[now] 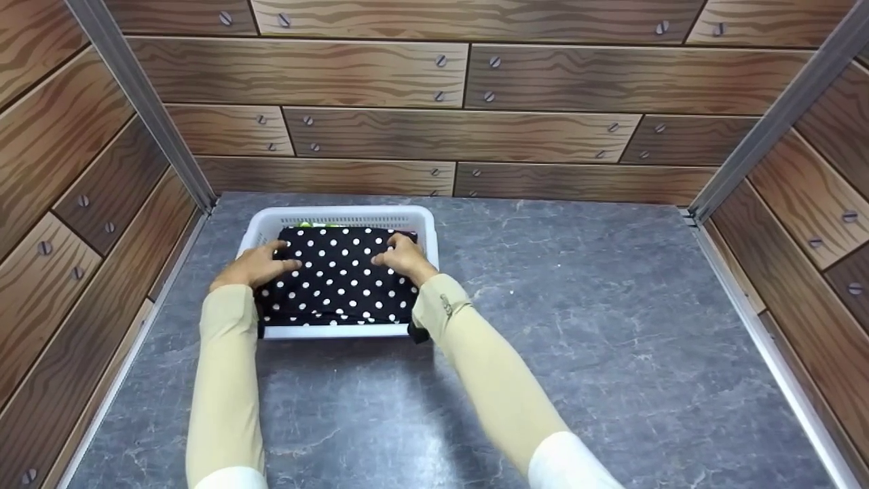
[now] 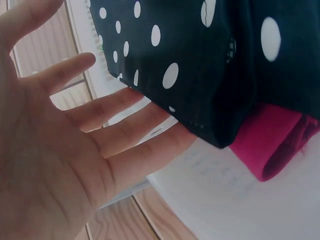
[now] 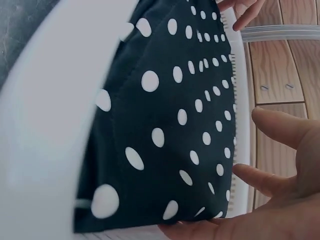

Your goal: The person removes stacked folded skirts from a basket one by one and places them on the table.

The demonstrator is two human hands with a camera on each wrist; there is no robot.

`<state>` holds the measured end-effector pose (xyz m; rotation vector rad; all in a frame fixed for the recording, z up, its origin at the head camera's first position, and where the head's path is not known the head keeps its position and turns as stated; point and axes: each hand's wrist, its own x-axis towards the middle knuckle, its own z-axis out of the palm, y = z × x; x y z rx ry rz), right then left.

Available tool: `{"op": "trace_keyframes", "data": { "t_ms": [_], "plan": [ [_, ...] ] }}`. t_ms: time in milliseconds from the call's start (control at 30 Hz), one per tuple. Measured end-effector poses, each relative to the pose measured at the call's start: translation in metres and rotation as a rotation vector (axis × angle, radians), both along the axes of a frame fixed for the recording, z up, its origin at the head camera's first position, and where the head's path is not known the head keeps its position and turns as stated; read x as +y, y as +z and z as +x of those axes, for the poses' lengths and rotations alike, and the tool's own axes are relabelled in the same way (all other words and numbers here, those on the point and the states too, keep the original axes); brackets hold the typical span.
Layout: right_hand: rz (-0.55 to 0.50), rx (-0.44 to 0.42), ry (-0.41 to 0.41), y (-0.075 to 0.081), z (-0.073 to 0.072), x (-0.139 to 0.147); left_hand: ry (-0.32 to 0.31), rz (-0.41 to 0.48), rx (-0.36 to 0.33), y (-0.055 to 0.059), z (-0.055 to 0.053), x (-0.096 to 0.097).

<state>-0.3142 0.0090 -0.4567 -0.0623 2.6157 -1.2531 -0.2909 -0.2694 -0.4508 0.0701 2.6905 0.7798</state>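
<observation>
A folded black cloth with white polka dots (image 1: 336,272) lies inside a white plastic basket (image 1: 339,331). My left hand (image 1: 256,266) is at the cloth's left side. In the left wrist view its fingers (image 2: 132,127) are spread and fairly straight, with tips at or under the cloth's edge. Over the cloth's right side is my right hand (image 1: 406,257). The right wrist view shows its fingers (image 3: 267,180) extended along the cloth's edge, some tips partly hidden there. A folded magenta cloth (image 2: 270,140) shows beneath the dotted one.
Something green (image 1: 305,225) peeks out at the basket's back. The basket stands on a grey marbled surface (image 1: 577,326), near the left wood-patterned panel (image 1: 102,224). More such panels (image 1: 434,132) enclose the back and right, with metal posts (image 1: 767,115) at the corners.
</observation>
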Motion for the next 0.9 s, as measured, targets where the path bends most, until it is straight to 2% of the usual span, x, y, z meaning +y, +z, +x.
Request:
{"op": "trace_keyframes", "data": {
  "t_ms": [233,400,567,600,700,800,833,900],
  "plan": [
    [-0.038,-0.067,-0.04,-0.008,0.001,-0.001,0.017,0.051,-0.053,-0.004,-0.004,-0.001],
    [-0.081,-0.102,-0.065,-0.013,0.0,-0.001,-0.013,0.09,-0.104,-0.008,-0.007,-0.003],
    [-0.158,-0.121,-0.095,-0.024,-0.011,0.0,-0.017,0.139,-0.135,-0.012,-0.008,-0.003],
    [-0.19,-0.107,-0.091,-0.036,-0.018,0.002,-0.011,0.155,-0.138,-0.013,-0.009,-0.003],
    [-0.253,-0.113,-0.099,-0.047,-0.026,0.004,-0.002,0.193,-0.138,-0.015,-0.011,-0.004],
    [-0.319,-0.143,-0.108,-0.05,-0.027,0.004,-0.008,0.219,-0.146,-0.018,-0.012,-0.005],
    [-0.323,-0.171,-0.12,-0.041,-0.021,0.003,-0.007,0.226,-0.154,-0.018,-0.013,-0.005],
    [-0.358,-0.188,-0.125,-0.037,-0.015,0.003,-0.016,0.232,-0.166,-0.02,-0.012,-0.006]
  ]
}}
